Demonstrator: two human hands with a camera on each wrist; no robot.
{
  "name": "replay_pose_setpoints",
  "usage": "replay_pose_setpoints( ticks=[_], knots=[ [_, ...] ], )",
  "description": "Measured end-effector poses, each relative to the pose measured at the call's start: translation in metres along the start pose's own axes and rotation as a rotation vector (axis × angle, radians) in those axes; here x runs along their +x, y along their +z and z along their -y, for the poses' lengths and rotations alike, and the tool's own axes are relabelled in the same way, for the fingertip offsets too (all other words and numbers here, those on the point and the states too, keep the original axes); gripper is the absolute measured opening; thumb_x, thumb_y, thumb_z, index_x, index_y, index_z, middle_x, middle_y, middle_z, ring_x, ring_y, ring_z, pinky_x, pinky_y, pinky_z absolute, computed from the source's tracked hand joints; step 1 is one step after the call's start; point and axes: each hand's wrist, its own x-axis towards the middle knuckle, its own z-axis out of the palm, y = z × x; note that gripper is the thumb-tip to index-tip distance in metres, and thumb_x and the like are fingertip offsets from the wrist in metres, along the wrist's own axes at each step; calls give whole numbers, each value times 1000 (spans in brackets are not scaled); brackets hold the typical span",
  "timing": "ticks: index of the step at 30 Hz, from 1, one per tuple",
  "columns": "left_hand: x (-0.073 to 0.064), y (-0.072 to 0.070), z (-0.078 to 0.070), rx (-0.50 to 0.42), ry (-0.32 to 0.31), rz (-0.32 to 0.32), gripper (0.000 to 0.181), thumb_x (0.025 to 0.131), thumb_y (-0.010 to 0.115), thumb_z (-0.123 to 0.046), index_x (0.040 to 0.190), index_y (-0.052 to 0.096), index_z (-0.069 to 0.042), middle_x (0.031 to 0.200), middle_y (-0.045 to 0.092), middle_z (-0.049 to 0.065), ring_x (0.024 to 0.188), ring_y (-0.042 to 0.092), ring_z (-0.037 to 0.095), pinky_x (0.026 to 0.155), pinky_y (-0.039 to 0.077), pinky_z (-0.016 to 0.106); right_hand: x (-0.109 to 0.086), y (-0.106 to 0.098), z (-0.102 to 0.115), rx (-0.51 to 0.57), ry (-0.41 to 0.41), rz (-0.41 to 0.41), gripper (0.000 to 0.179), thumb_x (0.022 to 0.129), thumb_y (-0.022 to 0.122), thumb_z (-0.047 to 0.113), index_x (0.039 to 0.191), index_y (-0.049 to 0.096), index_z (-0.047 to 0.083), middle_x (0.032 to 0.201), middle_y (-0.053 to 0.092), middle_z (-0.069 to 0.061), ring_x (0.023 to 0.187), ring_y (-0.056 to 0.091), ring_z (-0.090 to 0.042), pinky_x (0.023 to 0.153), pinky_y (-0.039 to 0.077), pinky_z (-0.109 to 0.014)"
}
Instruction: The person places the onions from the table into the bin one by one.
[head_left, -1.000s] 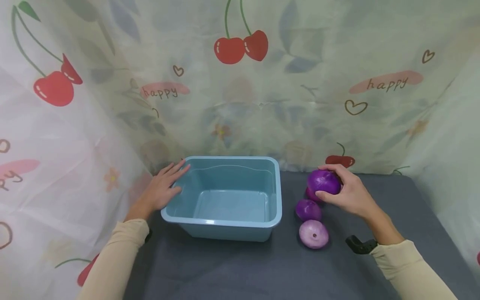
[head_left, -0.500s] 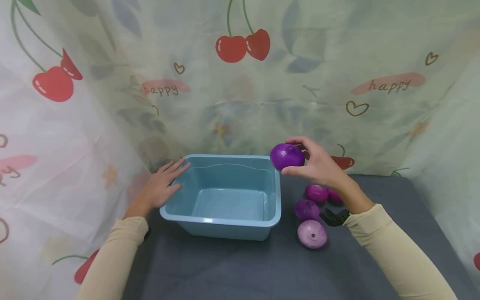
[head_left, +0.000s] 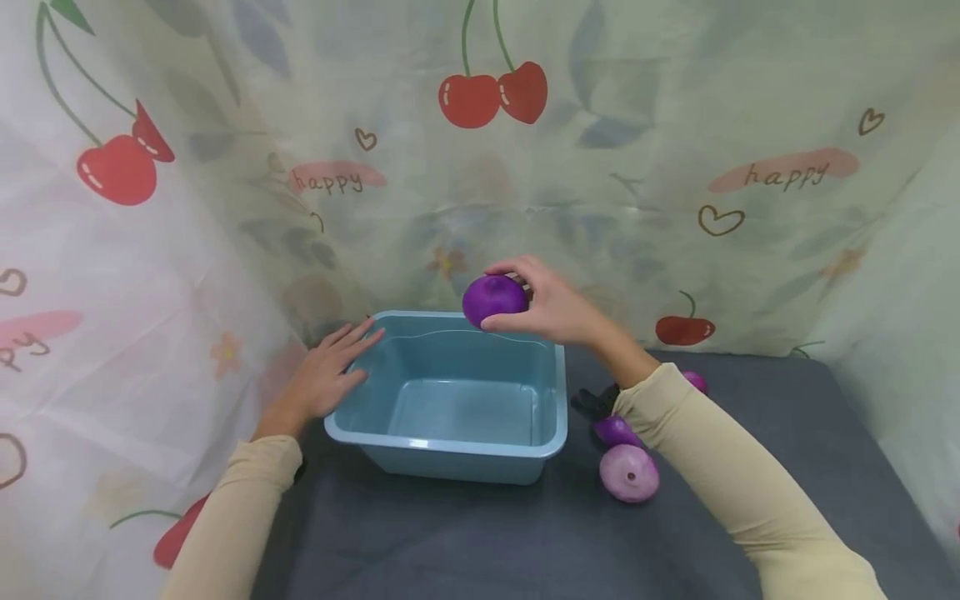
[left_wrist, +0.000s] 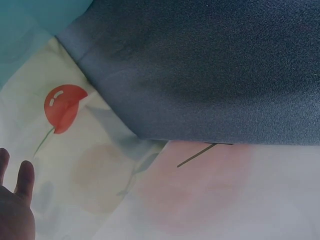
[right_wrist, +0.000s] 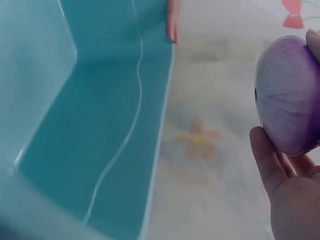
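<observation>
My right hand (head_left: 558,310) pinches a purple onion (head_left: 493,302) between thumb and fingers, over the back rim of a light blue plastic basin (head_left: 442,447). In the right wrist view, the onion (right_wrist: 286,100) shows a paler side with a small dark spot, and the hand (right_wrist: 297,205) curves round its lower side. My left hand (head_left: 324,377) rests with spread, straight fingers on the basin's left rim. Only two fingertips and part of the palm of that hand (left_wrist: 17,210) appear in the left wrist view. The basin's inside shows a bare floor.
Right of the basin, a pale onion (head_left: 628,475) and a darker purple onion (head_left: 613,432) lie on the grey cloth (head_left: 450,542). Another onion (head_left: 696,382) peeks from behind the right sleeve. A cherry-print curtain (head_left: 420,208) encloses the back and sides.
My right hand has lifted the purple onion from the group at the right and carried it left over the basin's back rim. The left hand stays on the rim.
</observation>
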Motion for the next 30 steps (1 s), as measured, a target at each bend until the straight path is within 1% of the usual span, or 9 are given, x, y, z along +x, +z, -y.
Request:
replay_pose_setpoints(
  ticks=[4, 9, 14, 17, 21, 24, 27, 30],
  knots=[
    [-1, -2, 3, 7, -3, -15, 64, 102, 46, -26, 163, 27, -28, 173, 17, -1, 157, 18, 43, 117, 23, 75, 23, 27, 0, 7, -36, 26, 68, 80, 85, 31, 140, 56, 17, 135, 53, -9, 120, 57, -26, 91, 60, -41],
    [-3, -2, 4, -16, -29, -24, 65, 101, 46, -28, 163, 28, -27, 173, 20, -4, 157, 20, 42, 116, 24, 76, 50, 65, -6, -2, -69, 81, 68, 80, 84, 31, 139, 56, 12, 137, 53, -11, 122, 57, -26, 97, 58, -41],
    [-2, 0, 2, -23, -70, -12, 67, 100, 46, -31, 163, 23, -32, 173, 19, -5, 158, 19, 40, 115, 25, 77, 67, 95, -15, -12, -32, 162, 72, 79, 84, 33, 141, 54, 10, 138, 54, -10, 124, 56, -26, 99, 57, -39],
    [-1, 1, 1, -19, -83, -6, 69, 100, 46, -32, 164, 19, -35, 173, 19, -4, 158, 20, 39, 115, 26, 77, 74, 108, -21, -14, 11, 210, 74, 79, 84, 35, 142, 54, 10, 139, 54, -8, 125, 55, -24, 99, 57, -37],
    [2, 1, 1, -15, -60, -20, 71, 100, 46, -32, 164, 16, -35, 173, 20, -3, 158, 21, 39, 115, 26, 76, 83, 123, -30, -29, 64, 255, 73, 80, 84, 37, 142, 54, 13, 139, 54, -8, 127, 53, -23, 99, 57, -36],
    [3, 2, 2, -9, -39, -34, 70, 101, 46, -31, 164, 17, -33, 173, 19, -5, 157, 23, 39, 116, 27, 74, 87, 136, -37, -76, 77, 307, 74, 80, 83, 39, 143, 53, 14, 141, 54, -8, 127, 54, -24, 100, 56, -38],
    [1, 2, 2, -6, -36, -35, 69, 101, 46, -30, 165, 18, -32, 173, 18, -7, 157, 23, 39, 117, 27, 73, 89, 149, -42, -122, 88, 362, 76, 81, 83, 41, 145, 53, 15, 143, 54, -8, 127, 55, -24, 102, 56, -39],
    [0, 1, 3, -2, -37, -41, 69, 101, 46, -29, 164, 19, -30, 173, 18, -6, 157, 24, 40, 118, 27, 72, 89, 159, -46, -142, 103, 385, 75, 81, 83, 41, 145, 53, 16, 143, 53, -8, 127, 55, -24, 103, 55, -39]
  ],
)
